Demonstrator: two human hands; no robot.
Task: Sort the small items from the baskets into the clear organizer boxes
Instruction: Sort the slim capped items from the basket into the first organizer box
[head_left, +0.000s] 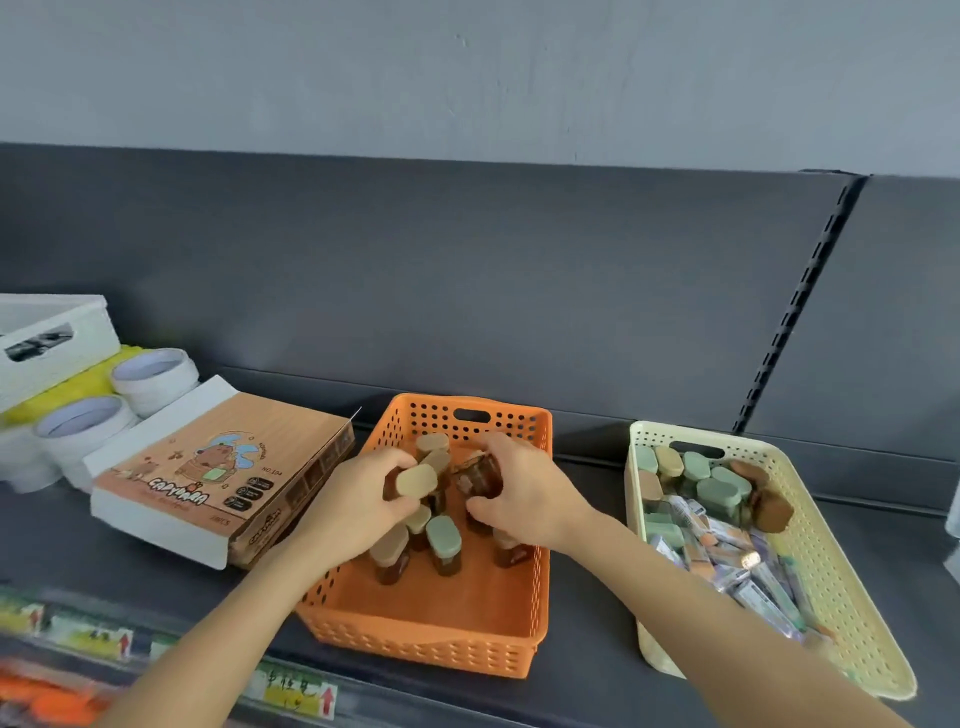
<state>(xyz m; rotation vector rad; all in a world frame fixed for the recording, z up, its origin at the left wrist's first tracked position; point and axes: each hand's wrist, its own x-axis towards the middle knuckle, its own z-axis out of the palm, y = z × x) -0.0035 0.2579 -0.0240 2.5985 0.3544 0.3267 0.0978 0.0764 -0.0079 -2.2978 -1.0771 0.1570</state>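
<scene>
An orange basket (452, 634) stands on the dark shelf and holds several small brown bottles with beige or green caps (443, 540). My left hand (353, 509) grips a beige-capped bottle (415, 480) over the basket's left side. Beside it, my right hand (524, 493) holds a brown bottle (480, 475) lying on its side. To the right, a cream basket (852, 597) contains green-capped and brown-capped bottles (717, 491) plus several small packets (727, 561). No clear organizer box is in view.
A brown capybara-print carton (208, 483) lies left of the orange basket. Behind it are white tape rolls (150, 374), something yellow and a white bin (52, 338). The shelf's front edge carries price labels (296, 691). A dark back panel rises behind.
</scene>
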